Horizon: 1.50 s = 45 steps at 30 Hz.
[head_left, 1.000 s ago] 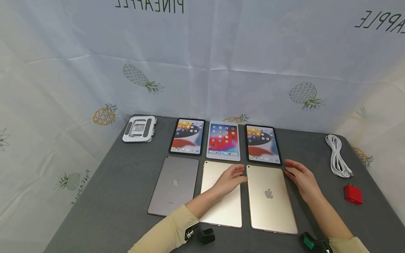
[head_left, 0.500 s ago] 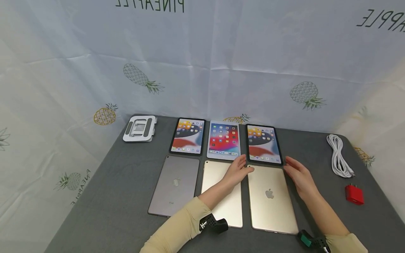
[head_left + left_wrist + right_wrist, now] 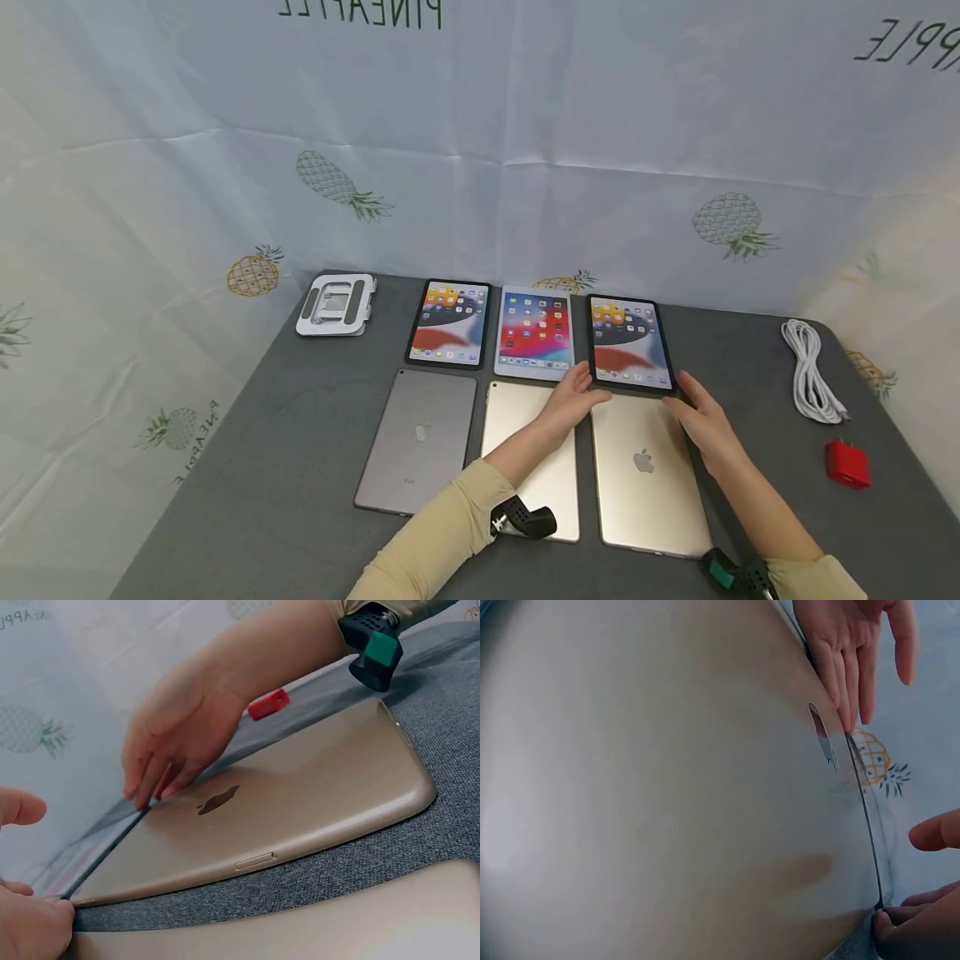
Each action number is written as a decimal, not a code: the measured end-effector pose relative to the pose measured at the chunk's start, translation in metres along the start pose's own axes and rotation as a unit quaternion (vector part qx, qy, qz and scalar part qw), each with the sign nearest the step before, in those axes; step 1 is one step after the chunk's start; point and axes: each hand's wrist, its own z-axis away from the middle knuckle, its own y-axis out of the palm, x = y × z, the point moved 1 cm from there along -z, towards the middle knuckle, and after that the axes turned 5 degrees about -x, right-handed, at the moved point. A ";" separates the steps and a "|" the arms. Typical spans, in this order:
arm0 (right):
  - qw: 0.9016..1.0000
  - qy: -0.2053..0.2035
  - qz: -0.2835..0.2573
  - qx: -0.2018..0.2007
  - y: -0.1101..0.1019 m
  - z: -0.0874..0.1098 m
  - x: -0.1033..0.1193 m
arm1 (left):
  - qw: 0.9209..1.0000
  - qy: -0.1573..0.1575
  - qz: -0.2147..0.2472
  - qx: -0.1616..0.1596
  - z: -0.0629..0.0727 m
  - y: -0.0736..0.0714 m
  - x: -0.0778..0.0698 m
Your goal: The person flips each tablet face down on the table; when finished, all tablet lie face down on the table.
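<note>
Six tablets lie in two rows on the grey table. My left hand (image 3: 566, 407) reaches over the middle gold tablet (image 3: 525, 487); its fingers, fairly straight, meet the seam beside the right black-framed tablet (image 3: 633, 343). Across from it, my right hand (image 3: 705, 425) has its fingers by that tablet's lower right corner and its thumb over the upper right corner of the right gold tablet (image 3: 651, 487), which lies back up. In the right wrist view both hands touch along the seam between these two tablets, the left hand (image 3: 847, 660) with extended fingers.
A white-framed tablet (image 3: 534, 333), another black-framed tablet (image 3: 448, 325) and a grey tablet (image 3: 417, 442) complete the rows. A white folding stand (image 3: 336, 305) sits back left. To the right lie a coiled white cable (image 3: 812, 371) and a red charger (image 3: 848, 464).
My left hand has shifted right and slightly away from me, to the seam. My right hand has moved slightly left, its thumb now over the gold tablet's corner. The tablets look unmoved.
</note>
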 end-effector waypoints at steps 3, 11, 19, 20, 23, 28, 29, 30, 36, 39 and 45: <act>1.000 -0.005 0.009 0.003 0.001 0.001 0.001 | 1.000 0.000 0.004 0.006 0.000 0.000 0.000; 0.997 0.027 -0.078 0.007 0.003 -0.002 0.011 | 1.000 0.002 0.005 0.007 0.000 -0.001 -0.001; 0.982 0.070 -0.176 -0.017 -0.001 -0.005 0.017 | 1.000 -0.001 -0.010 -0.007 0.000 -0.001 0.002; 0.980 0.072 -0.186 -0.023 -0.001 -0.005 0.018 | 1.000 0.000 -0.012 -0.008 0.000 -0.001 0.003; 0.973 0.084 -0.211 -0.037 -0.001 -0.007 0.018 | 1.000 0.000 -0.014 -0.012 -0.001 0.000 0.003; 0.963 0.101 -0.245 -0.046 -0.004 -0.010 0.019 | 1.000 -0.003 -0.021 -0.018 -0.001 0.000 0.003; 0.960 0.106 -0.252 -0.051 -0.004 -0.010 0.019 | 1.000 -0.003 -0.024 -0.018 -0.001 0.000 0.002; 0.958 0.109 -0.259 -0.053 -0.004 -0.011 0.019 | 0.999 -0.004 -0.026 -0.019 -0.001 0.000 0.002; 0.946 0.111 -0.298 -0.055 -0.008 -0.013 0.020 | 0.999 -0.007 -0.030 -0.023 -0.001 0.000 0.003; 0.937 0.109 -0.327 -0.058 -0.011 -0.015 0.021 | 0.999 -0.006 -0.032 -0.022 0.000 0.000 0.001; 0.927 0.092 -0.355 -0.070 -0.012 -0.020 0.026 | 0.998 -0.008 -0.057 -0.025 0.001 0.001 -0.002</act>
